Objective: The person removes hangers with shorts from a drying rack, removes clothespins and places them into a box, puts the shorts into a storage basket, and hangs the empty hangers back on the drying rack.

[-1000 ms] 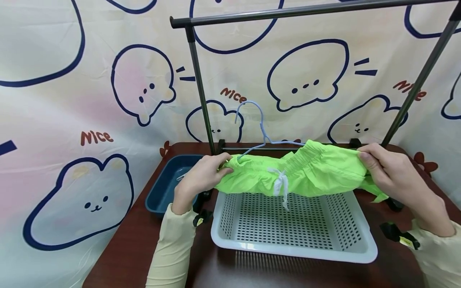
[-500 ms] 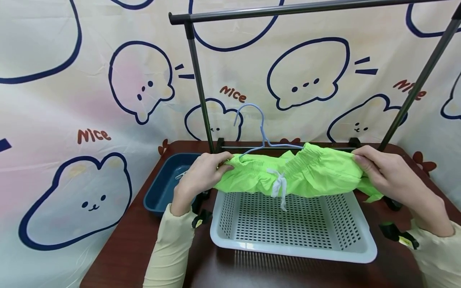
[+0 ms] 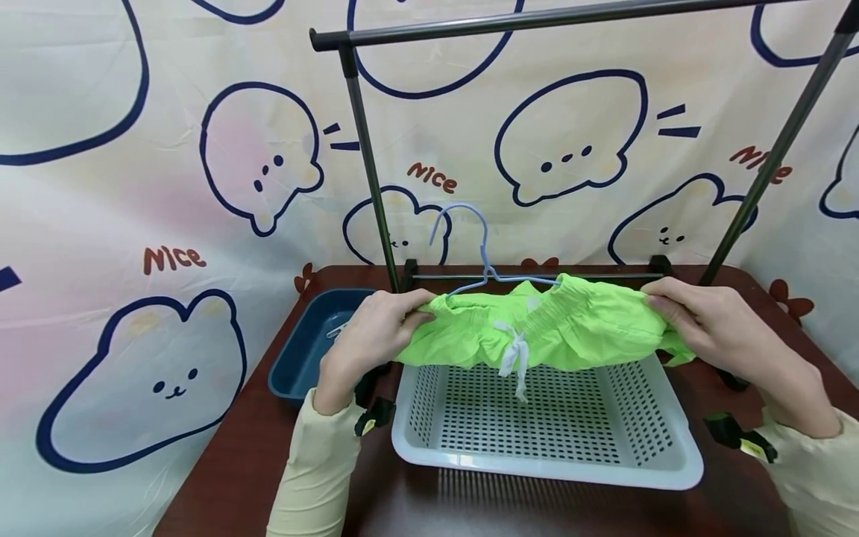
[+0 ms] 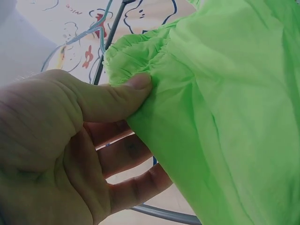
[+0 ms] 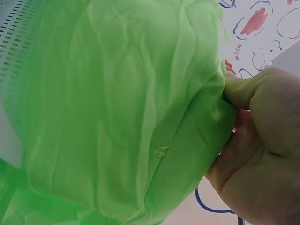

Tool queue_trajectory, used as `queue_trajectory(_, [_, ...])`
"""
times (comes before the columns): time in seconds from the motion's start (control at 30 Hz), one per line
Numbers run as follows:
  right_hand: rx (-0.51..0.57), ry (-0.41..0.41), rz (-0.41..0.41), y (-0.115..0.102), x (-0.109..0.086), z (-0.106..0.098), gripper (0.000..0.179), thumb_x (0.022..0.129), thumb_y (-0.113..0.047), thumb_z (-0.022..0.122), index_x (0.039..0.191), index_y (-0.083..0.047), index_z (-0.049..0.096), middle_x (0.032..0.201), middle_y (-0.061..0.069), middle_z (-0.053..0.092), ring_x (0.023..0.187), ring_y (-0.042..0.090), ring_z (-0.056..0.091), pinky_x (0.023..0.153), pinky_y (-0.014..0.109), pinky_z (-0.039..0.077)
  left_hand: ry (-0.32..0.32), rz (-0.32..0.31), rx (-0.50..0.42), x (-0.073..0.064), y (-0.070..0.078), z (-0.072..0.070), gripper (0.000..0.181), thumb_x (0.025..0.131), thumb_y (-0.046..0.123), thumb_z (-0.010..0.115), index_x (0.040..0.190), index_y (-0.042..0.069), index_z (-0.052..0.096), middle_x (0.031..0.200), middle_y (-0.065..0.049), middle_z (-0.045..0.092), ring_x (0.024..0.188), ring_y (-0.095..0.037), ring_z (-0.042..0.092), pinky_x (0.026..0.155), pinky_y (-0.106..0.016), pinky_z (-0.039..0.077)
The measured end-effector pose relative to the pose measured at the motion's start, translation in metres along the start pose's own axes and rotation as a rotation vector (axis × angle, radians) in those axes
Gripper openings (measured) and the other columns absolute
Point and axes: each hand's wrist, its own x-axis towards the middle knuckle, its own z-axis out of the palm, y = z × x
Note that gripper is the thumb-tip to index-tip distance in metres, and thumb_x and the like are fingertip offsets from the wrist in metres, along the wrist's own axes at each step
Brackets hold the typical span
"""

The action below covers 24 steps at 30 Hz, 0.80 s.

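Bright green shorts (image 3: 597, 321) with a gathered elastic waistband and a white drawstring bow (image 3: 515, 350) are held up over the basket. My left hand (image 3: 379, 328) pinches the waistband's left end between thumb and fingers, as the left wrist view shows close up. At the other end, my right hand (image 3: 711, 321) pinches the fabric at the side. A blue hanger (image 3: 485, 253) stands up behind the waistband, its hook pointing upward and its lower part hidden by the shorts. In the right wrist view the green cloth (image 5: 117, 103) hangs in folds beside the thumb.
Below the shorts stands a white perforated basket (image 3: 543, 471) on the dark wooden table (image 3: 221, 477). A blue tray (image 3: 285, 373) with small pale items lies at left. Behind rises a metal clothes rack (image 3: 537, 22), in front of a patterned backdrop (image 3: 268, 45).
The shorts and hanger have come slightly lower and a little to the left. My right hand has shifted left, towards the left hand, and both keep their hold on the shorts.
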Motion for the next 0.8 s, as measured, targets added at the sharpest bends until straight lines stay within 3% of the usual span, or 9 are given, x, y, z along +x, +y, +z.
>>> queue_trajectory(0.33, [0.011, -0.037, -0.017, -0.002, 0.001, -0.001, 0.022, 0.090, 0.004, 0.065, 0.106, -0.012, 0.066, 0.077, -0.009, 0.053, 0.063, -0.005, 0.039, 0.054, 0.012, 0.031, -0.038, 0.037, -0.024, -0.001, 0.007, 0.000, 0.010, 0.094, 0.014, 0.065, 0.102, 0.015, 0.070, 0.072, 0.002, 0.062, 0.055, -0.006, 0.043, 0.054, -0.020, 0.038])
queue_trajectory(0.8, [0.026, -0.043, -0.013, -0.006, -0.003, -0.001, 0.024, 0.088, 0.004, 0.067, 0.108, -0.008, 0.069, 0.080, -0.007, 0.060, 0.066, -0.004, 0.042, 0.056, 0.010, 0.034, 0.003, 0.082, -0.025, -0.004, 0.021, 0.003, 0.016, 0.092, 0.013, 0.067, 0.108, 0.015, 0.072, 0.081, 0.002, 0.070, 0.056, -0.006, 0.046, 0.052, -0.018, 0.036])
